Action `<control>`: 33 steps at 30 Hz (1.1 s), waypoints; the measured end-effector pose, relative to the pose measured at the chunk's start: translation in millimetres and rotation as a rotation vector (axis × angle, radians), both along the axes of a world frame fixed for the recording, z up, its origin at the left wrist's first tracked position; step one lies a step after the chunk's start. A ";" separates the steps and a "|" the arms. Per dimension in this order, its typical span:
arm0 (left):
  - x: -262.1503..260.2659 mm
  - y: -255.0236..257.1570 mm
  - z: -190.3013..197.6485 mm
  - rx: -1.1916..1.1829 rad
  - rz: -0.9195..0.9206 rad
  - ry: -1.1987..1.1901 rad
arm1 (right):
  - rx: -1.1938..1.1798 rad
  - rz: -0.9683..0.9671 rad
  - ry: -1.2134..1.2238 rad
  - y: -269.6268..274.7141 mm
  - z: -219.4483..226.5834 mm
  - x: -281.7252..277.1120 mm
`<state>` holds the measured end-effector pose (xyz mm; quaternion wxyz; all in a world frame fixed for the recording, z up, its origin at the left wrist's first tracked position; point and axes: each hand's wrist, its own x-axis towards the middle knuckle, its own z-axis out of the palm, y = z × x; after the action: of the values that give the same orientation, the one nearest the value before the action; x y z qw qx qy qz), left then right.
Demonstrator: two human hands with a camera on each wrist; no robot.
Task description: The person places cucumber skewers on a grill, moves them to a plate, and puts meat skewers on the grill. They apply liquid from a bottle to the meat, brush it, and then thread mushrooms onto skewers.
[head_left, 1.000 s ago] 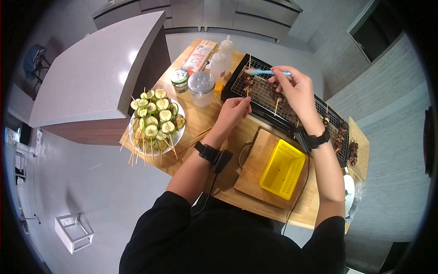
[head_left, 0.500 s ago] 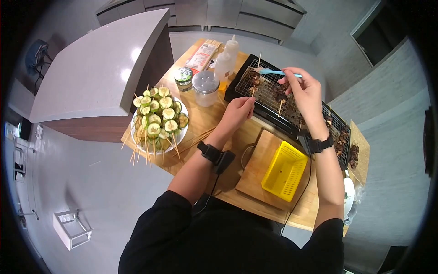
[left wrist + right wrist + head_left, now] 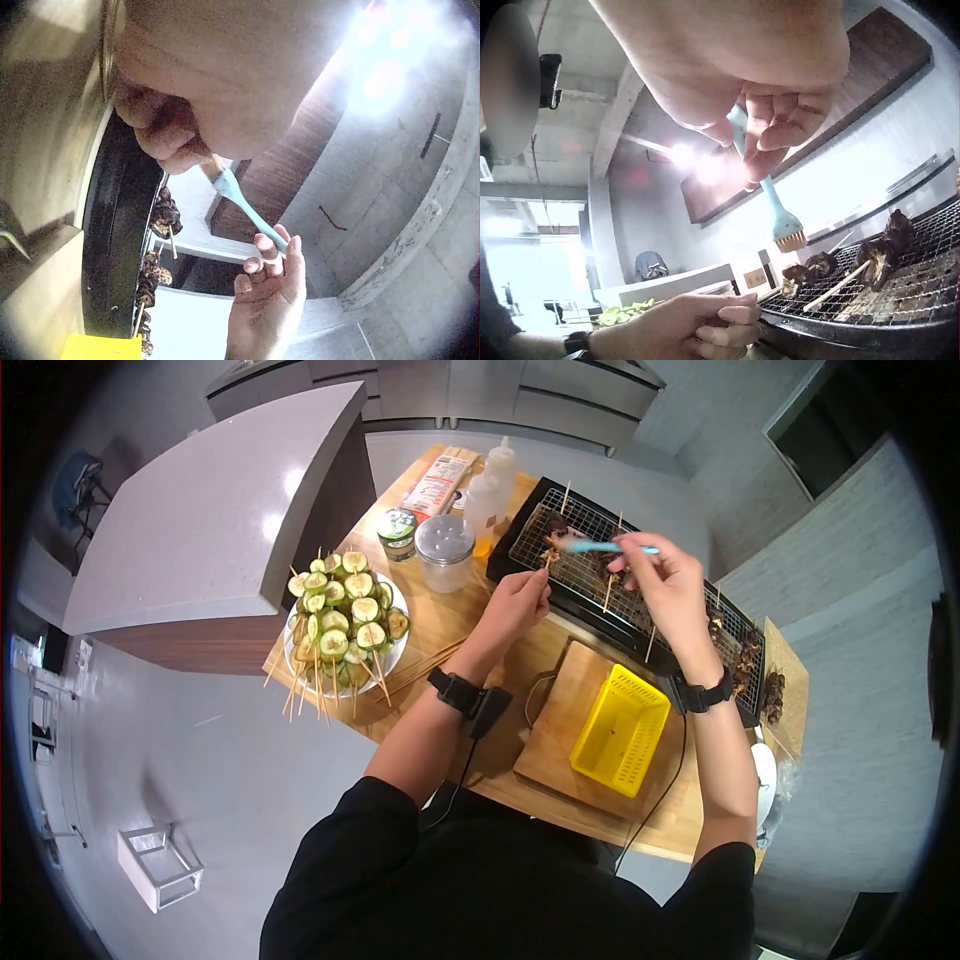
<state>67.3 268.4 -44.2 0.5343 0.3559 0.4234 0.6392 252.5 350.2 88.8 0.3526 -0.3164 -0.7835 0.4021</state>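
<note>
Basting step, by the look of it: meat skewers being brushed on the grill. Next move likely calls for keeping the skewer steady by its stick end while the bristles come down onto the meat, clear of the hot mesh.

Nearest, at 5 o'clock, yellow perforated plastic basket (image 3: 620, 731) on a wooden board (image 3: 555, 735), smooth grain.

Left hand (image 3: 515, 605) at centre, fingers pinched on the bare end of a thin bamboo skewer (image 3: 545, 560) at the grill's near edge. Right hand (image 3: 668, 582) at 1 o'clock, fingers curled round the slim light-blue brush (image 3: 605, 546), soft-looking handle, pale bristle tip hovering just above the meat; contact can't be told.

Grill (image 3: 700, 660): black rectangular body, shiny wire mesh, dark lumpy meat chunks on sticks.

At 9 o'clock, white plate (image 3: 396, 652) heaped with green sliced-vegetable skewers. Farther, at 11–12 o'clock, clear lidded jar (image 3: 444, 553) and squeeze bottles (image 3: 487, 492) on the wooden counter (image 3: 440, 625).
</note>
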 end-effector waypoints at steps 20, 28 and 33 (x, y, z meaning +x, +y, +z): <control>-2.1 0.8 -2.8 -0.008 -0.006 0.052 | 0.085 -0.038 0.038 20.5 -6.4 -16.9; 0.2 -2.0 5.3 -0.029 -0.004 0.062 | 0.076 -0.050 -0.002 33.5 -10.4 -16.5; -1.7 -2.5 4.9 -0.036 0.027 0.096 | 0.059 -0.069 0.040 32.6 -13.8 -13.3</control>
<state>65.7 265.9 -39.3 0.5111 0.3707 0.4645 0.6210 239.2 382.8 75.0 0.3910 -0.3248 -0.7764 0.3726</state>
